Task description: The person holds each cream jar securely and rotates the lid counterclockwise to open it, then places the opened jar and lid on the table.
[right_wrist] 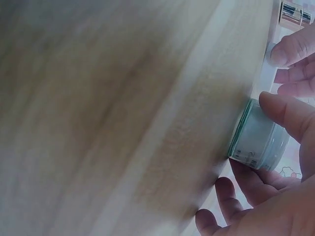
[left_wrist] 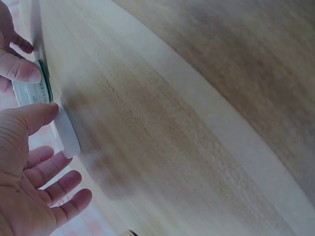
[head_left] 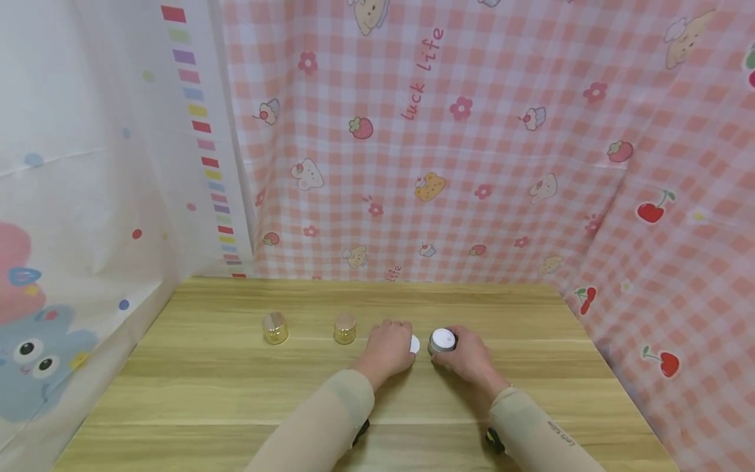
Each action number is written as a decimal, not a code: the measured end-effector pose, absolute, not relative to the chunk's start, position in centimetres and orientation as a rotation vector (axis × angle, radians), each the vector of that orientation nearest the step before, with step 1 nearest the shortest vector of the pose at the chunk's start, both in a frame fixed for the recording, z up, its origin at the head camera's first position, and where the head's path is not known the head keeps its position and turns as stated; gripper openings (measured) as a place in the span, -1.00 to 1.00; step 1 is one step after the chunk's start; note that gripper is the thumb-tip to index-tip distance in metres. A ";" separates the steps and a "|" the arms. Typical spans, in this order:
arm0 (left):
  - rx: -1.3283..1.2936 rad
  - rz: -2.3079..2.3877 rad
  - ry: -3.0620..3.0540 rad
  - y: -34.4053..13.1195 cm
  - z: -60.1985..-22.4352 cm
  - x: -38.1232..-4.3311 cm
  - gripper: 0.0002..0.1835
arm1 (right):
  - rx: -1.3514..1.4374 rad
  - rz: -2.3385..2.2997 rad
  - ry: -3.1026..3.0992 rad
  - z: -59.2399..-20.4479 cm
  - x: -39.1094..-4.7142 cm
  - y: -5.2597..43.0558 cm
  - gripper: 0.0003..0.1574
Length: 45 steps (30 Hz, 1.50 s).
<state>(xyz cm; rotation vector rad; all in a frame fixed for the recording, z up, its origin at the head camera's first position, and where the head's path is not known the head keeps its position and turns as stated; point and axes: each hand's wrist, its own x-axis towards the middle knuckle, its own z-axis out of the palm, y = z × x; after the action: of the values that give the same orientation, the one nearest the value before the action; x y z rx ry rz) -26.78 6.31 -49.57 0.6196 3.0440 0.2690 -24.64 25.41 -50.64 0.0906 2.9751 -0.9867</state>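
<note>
Jar (head_left: 442, 341) gripped by right hand (head_left: 470, 358); left hand (head_left: 387, 348) pinches white disc (head_left: 415, 344).

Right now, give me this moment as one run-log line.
left grip: holds white disc | right grip: holds pale jar | two gold jars: on table, left of both grips

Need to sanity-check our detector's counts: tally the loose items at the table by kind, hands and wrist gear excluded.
Gold jars: 2
Glass jar: 1
White disc: 1
Total: 4
</note>
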 end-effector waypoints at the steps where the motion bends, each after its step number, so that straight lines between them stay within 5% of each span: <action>1: 0.618 0.269 3.044 6.3 -49.6 -26.8 -0.45 | 0.086 -0.983 2.976 -50.6 -24.6 25.4 -0.17; 30: 0.649 0.391 3.045 4.4 -48.9 -25.6 -0.24 | 0.094 -1.133 2.930 -50.3 -23.8 25.0 0.13; 45: 0.793 0.542 3.035 -0.4 -47.9 -22.5 -0.29 | 0.094 -1.220 3.028 -48.4 -20.9 24.4 0.05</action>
<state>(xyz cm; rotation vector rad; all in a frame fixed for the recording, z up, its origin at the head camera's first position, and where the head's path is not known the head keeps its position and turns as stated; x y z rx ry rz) -22.48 -0.45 -47.87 0.7929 3.0353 0.5418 -20.92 24.45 -48.40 0.0942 3.0278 -1.2201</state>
